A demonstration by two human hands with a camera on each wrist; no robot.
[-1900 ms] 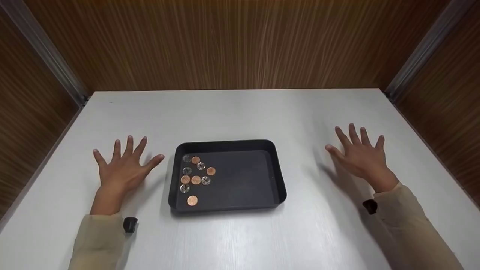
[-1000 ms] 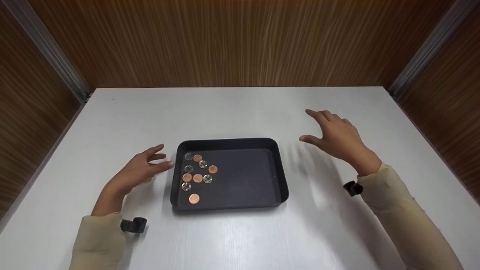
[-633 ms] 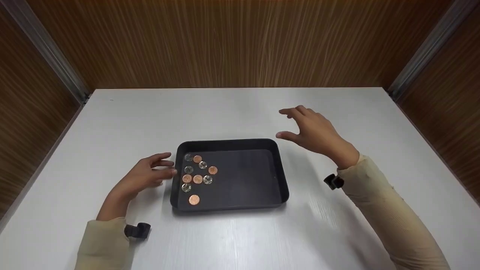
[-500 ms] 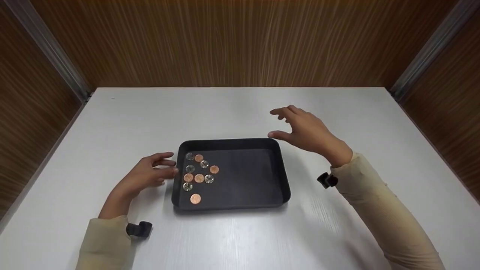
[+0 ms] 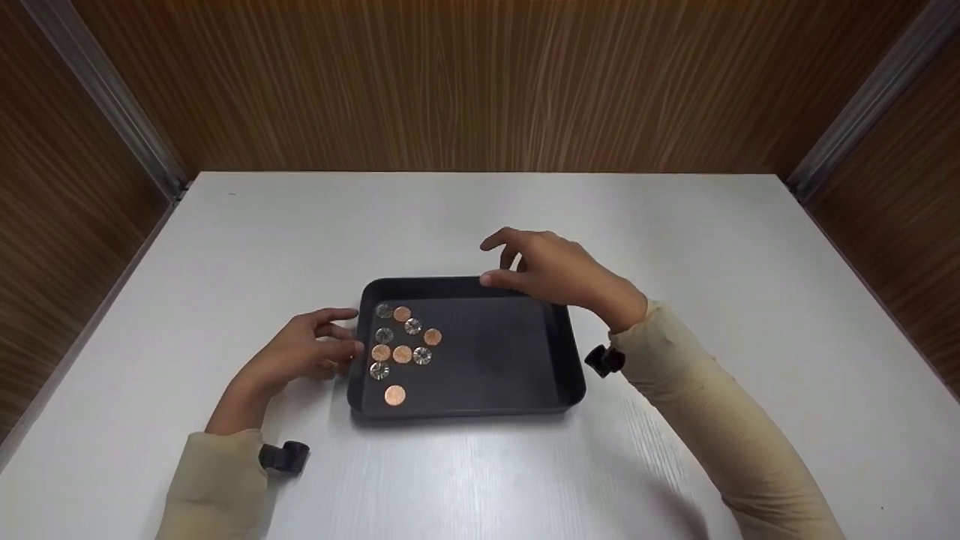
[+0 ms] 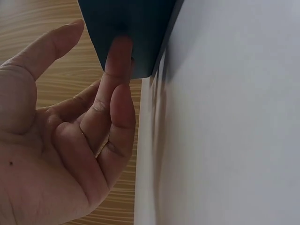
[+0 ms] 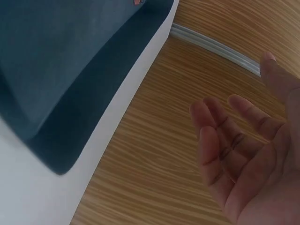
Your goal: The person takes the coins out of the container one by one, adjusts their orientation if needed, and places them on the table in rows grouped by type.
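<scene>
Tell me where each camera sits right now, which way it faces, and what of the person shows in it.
Head: on the person's head, facing forward and down at the white table, black tray and coins; both hands and sleeves show.
Left wrist: beside the left hand, facing along the fingers, one touching the tray's outer wall.
Right wrist: under the right hand, facing the tray's corner and wood panel; relaxed fingers, touching nothing.
Shared: all three views show the tray.
</scene>
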